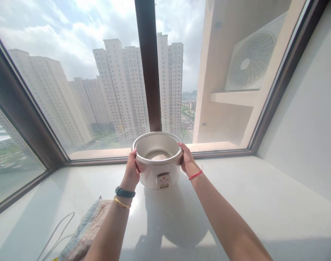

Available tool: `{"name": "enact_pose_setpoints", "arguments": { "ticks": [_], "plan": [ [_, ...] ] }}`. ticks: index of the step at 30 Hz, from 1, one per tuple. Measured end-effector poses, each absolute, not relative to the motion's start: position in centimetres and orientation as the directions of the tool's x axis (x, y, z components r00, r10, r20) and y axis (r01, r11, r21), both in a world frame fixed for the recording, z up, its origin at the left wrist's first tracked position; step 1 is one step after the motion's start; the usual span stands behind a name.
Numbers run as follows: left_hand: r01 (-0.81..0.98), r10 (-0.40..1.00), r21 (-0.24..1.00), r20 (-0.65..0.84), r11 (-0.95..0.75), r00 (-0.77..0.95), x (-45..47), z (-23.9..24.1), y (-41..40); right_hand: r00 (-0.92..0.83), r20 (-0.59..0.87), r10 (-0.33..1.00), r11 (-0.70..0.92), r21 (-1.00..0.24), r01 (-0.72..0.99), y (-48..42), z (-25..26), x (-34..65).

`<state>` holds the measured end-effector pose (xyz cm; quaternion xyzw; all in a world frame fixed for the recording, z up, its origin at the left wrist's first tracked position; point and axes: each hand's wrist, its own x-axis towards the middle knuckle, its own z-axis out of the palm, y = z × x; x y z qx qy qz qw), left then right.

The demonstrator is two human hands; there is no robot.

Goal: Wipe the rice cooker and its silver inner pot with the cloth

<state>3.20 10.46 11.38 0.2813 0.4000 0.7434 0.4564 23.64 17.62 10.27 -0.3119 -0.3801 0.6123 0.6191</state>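
Note:
A white rice cooker (147, 174) with no lid is held out in front of me, near the window. Its inside is pale, and a small control panel (164, 180) faces me. My left hand (132, 168) grips the left side, thumb on the rim. On the right side, my right hand (186, 157) grips the rim with the thumb on top. The fingers of both hands are partly hidden behind the body. Whether the base rests on the sill or hangs just above it, I cannot tell.
The white window sill (231, 195) spreads below, with shadows falling toward me. At the lower left lie a folded cloth (93, 221) and a thin grey cord (58, 232). Dark window frames (147, 61) and glass stand behind the cooker; a white wall (307, 127) rises at right.

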Motion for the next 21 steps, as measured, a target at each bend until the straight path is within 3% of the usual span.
{"name": "enact_pose_setpoints", "arguments": {
  "ticks": [8, 21],
  "plan": [
    [-0.492, 0.917, 0.840, 0.016, -0.228, -0.398, 8.1, 7.4, 12.8, -0.094, -0.005, 0.996, -0.058, -0.824, -0.564, 19.0, 8.6, 28.9],
    [-0.510, 0.931, 0.836, 0.003, -0.204, -0.366, 9.1, 5.6, 15.3, -0.027, 0.055, 0.998, 0.030, -0.820, -0.572, 21.1, 6.8, 30.2]
  ]
}}
